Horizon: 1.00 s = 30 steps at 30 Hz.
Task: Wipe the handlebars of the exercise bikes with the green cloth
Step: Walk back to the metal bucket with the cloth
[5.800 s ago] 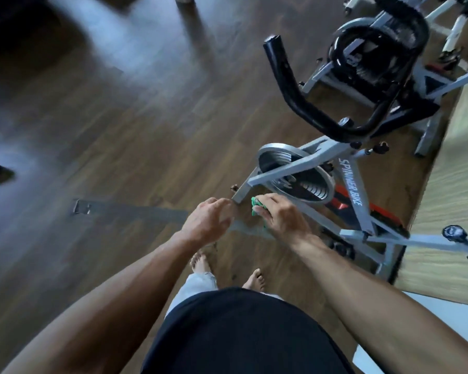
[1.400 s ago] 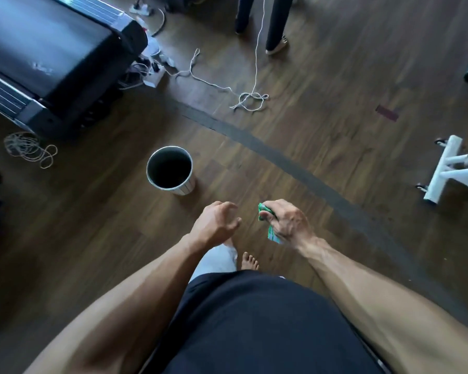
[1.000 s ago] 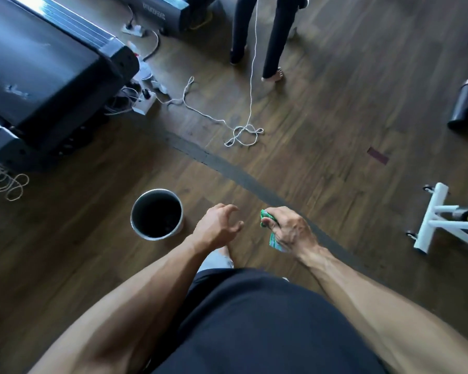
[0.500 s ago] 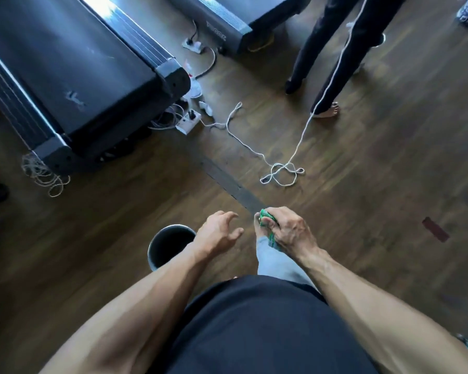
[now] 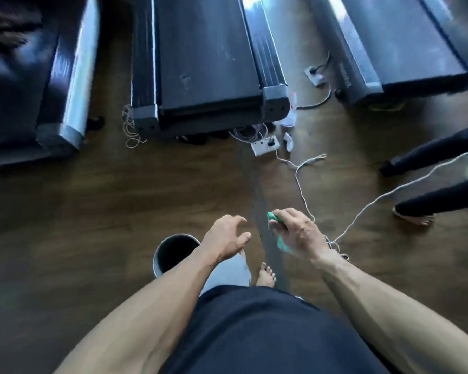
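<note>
Head view: you are pinching the green cloth (image 5: 273,220) in your right hand (image 5: 297,233), close in front of you, while your left hand (image 5: 227,236) is hanging loosely curled, holding nothing, above the bin (image 5: 170,252). Farther off, treadmills (image 5: 208,63) are lying ahead; no bike handlebars are showing, so you cannot tell their direction.

We see a dim room: the wooden floor (image 5: 92,201) lies dark brown, while cool daylight glares in white streaks along the treadmills (image 5: 208,63) at the top. Motion blur smears those treadmills most, and the wide lens bends their rails outward toward the corners.
</note>
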Motion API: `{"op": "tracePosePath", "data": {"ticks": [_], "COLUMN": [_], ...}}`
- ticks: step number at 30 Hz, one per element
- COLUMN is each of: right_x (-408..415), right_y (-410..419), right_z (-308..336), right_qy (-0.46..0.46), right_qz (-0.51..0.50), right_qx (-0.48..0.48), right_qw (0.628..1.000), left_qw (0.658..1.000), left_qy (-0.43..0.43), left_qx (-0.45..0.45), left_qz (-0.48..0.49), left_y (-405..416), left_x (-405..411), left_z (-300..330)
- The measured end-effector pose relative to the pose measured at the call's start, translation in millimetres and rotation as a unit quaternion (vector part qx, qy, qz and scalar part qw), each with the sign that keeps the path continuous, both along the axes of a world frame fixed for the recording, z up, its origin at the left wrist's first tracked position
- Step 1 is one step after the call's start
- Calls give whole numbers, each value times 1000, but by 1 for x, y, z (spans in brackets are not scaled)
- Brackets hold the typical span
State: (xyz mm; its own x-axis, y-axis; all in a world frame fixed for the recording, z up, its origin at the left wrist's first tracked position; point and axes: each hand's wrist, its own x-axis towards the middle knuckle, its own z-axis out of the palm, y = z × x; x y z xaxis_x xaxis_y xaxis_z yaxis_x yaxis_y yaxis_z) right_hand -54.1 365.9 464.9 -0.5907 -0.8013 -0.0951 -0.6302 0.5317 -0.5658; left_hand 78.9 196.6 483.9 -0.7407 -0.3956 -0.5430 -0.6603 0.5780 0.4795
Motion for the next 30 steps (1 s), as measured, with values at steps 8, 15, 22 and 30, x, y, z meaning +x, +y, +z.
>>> {"op": "tracePosePath", "data": {"ticks": [8,15,22,30], "right_x": [-74,-120,-117,-76], "right_y": [-119,-255,-380,-512], "right_z": [1,11,7,-9], "right_qy": [5,25,35,16], "right_qz": [168,283,444,660], "right_qx": [32,59,55,36], "right_qw": [985,957,893,750], "left_qw": [981,951,892,739], "left_qy": [18,22,17,-10], "left_qx": [25,35,6,37], "left_qz": [193,306,452,673], "left_y": [-73,-165,-223,-244], "left_x": [-37,-56,-35,-10], "left_z": [-20,-30,-28,-30]}}
